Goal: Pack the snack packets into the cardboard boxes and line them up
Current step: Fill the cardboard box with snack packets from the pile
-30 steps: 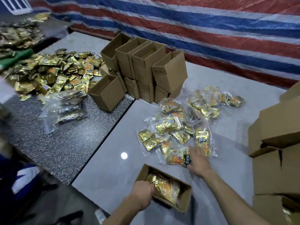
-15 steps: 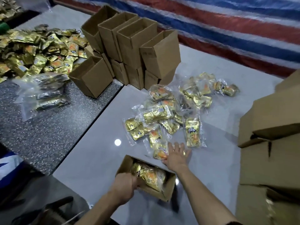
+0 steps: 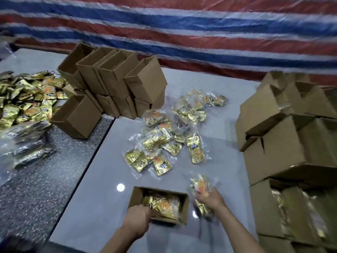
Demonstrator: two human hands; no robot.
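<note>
One packet gripped, one box held

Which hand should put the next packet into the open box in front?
Right. The right hand holds a packet bundle just beside the open box, at its right wall, while the left hand grips the box's near-left edge, probably steadying it.

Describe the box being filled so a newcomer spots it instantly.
On the light grey table, look nearest the camera, below the loose gold packets. A cardboard box sits there with packets inside. Unlike the stacked boxes, it stands alone, gripped by the left hand.
</note>
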